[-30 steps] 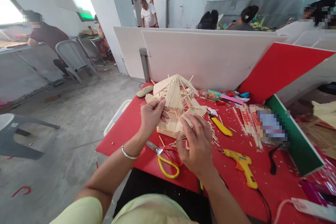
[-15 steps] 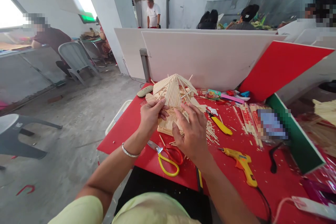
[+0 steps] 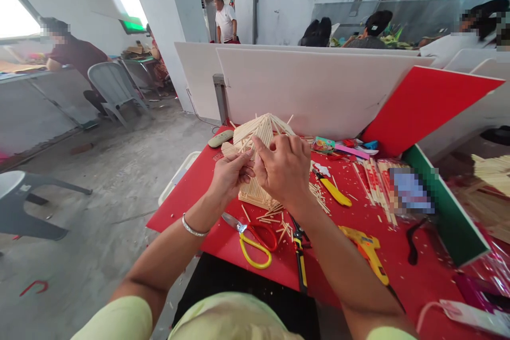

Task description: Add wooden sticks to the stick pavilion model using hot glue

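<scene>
A small model house (image 3: 255, 196) made of pale wooden sticks stands on the red table, its pointed stick roof (image 3: 263, 130) rising behind my hands. My left hand (image 3: 233, 172) is closed, thumb and fingers pinched together at the lower left of the front roof panel. What lies between these fingertips is too small to make out. My right hand (image 3: 282, 167) is in front of the roof with its fingers curled. Its thumb and forefinger are close to the left fingertips, and the right hand hides much of the roof's right side.
Scissors (image 3: 255, 244), pliers (image 3: 299, 257), a yellow cutter (image 3: 334, 191) and a glue gun (image 3: 368, 249) lie around the model. Cut sticks (image 3: 279, 220) are scattered near it. Bundled sticks (image 3: 374, 186) lie to the right. White boards (image 3: 303, 85) stand behind the table.
My right hand has moved up and left, from open fingers beside the roof to curled fingers near my left hand. The left hand has barely moved. The pliers now show more fully.
</scene>
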A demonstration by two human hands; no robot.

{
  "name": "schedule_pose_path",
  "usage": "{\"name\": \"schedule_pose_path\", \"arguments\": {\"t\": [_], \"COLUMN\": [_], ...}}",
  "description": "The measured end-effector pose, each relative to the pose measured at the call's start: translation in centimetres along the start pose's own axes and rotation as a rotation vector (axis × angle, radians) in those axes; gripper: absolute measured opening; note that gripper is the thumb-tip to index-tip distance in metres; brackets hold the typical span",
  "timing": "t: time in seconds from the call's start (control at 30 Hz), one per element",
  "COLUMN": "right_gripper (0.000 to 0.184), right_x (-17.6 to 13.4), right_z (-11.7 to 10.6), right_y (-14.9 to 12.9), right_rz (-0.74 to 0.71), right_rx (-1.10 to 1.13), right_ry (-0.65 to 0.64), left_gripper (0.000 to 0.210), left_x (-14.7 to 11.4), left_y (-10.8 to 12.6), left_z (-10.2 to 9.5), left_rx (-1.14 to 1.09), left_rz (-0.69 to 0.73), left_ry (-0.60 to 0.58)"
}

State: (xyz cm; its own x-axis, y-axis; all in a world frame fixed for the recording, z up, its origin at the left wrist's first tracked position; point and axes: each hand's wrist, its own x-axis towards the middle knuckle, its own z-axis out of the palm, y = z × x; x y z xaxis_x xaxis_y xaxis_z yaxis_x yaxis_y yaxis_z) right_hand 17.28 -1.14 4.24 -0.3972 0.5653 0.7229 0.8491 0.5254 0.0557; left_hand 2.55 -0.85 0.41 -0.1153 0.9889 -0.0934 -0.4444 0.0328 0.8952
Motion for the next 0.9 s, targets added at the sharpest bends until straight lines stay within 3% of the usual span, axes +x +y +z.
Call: {"name": "schedule_pose_path", "arguments": {"t": [0.53, 0.9], "right_gripper": [0.043, 0.05], "right_x": [0.8, 0.7], "right_z": [0.9, 0.6], "right_y": [-0.1, 0.0], "right_rz": [-0.006, -0.015], "right_rx": [-0.068, -0.042], "right_ry": [-0.041, -0.05], "left_gripper": [0.015, 0.017], "left_x": [0.1, 0.1], "left_y": [0.9, 1.0], "left_z": [-0.7, -1.1], "left_rx": [-0.028, -0.038], "left_rz": [-0.07, -0.097], "left_ry": [-0.06, -0.086]}}
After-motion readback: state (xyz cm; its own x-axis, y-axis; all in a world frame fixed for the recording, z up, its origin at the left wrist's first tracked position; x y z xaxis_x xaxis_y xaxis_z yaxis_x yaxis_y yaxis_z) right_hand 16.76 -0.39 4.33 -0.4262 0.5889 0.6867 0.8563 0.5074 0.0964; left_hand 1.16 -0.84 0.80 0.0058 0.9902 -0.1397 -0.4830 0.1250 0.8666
